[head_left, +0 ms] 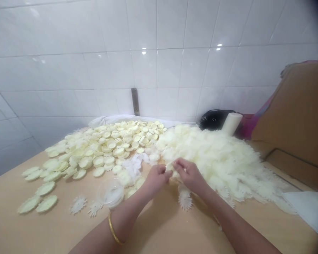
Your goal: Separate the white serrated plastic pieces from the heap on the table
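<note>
My left hand and my right hand meet at the middle of the table, fingers pinched together on a small cream-white frilly piece between them. The left wrist wears a gold bangle. Just beyond the right hand rises a big heap of white spiky flower-like pieces. To the left spreads a pile of pale yellow round ridged discs. One white spiky piece lies under my right wrist.
A clear round dish sits left of my left forearm. Loose discs and spiky pieces lie at the near left. A white cylinder, a black object and a cardboard box stand at the right. Tiled wall behind.
</note>
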### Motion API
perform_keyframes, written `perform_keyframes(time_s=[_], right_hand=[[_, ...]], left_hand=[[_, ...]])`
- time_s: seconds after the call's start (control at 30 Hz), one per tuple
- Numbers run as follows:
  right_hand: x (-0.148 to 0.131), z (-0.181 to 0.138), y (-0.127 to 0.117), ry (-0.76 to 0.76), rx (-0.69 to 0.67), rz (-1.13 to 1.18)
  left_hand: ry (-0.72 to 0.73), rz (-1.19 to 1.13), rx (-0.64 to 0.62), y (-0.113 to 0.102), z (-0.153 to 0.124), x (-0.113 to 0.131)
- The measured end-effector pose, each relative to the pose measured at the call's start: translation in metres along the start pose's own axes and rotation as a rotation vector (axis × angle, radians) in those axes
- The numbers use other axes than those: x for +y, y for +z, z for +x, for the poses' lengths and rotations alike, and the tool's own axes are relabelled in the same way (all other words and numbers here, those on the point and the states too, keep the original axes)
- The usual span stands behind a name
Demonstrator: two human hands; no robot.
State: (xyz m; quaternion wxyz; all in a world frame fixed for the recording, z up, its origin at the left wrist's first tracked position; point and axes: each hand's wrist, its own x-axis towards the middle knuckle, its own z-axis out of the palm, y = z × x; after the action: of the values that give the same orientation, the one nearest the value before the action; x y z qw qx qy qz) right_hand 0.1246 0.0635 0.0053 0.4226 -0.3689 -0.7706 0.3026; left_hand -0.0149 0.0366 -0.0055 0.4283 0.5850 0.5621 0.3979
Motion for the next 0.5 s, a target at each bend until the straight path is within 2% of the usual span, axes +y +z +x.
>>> perform_keyframes(time_s=[0.1, 0.23, 0.3, 0.37, 0.43, 0.5], right_hand=[[0.002, 0.001, 0.001, 0.123, 0.003, 0.078], [0.0, 0.002, 0.004, 0.333, -0.14, 0.335], [-0.002, 0.001, 0.006, 0.341, -0.145, 0.259], [-0.004, -0.001, 0.009, 0.213, -0.006, 0.0], [-0.005, -0.002, 0.011, 0.05, 0.144, -0.23], [-0.006, -0.002, 0.01, 0.024, 0.15, -0.257]], left_hand=[[0.148, 0.149, -0.018, 0.002, -0.002, 0.003], [0.504, 0.457, 0.073, 0.002, -0.006, 0.001], [0.626, 0.554, 0.099, 0.003, -0.006, -0.001], [0.606, 0.529, 0.115, 0.004, -0.006, -0.003], [0.478, 0.405, 0.098, 0.004, -0.007, -0.004], [0.406, 0.327, 0.077, 0.004, -0.008, -0.003]])
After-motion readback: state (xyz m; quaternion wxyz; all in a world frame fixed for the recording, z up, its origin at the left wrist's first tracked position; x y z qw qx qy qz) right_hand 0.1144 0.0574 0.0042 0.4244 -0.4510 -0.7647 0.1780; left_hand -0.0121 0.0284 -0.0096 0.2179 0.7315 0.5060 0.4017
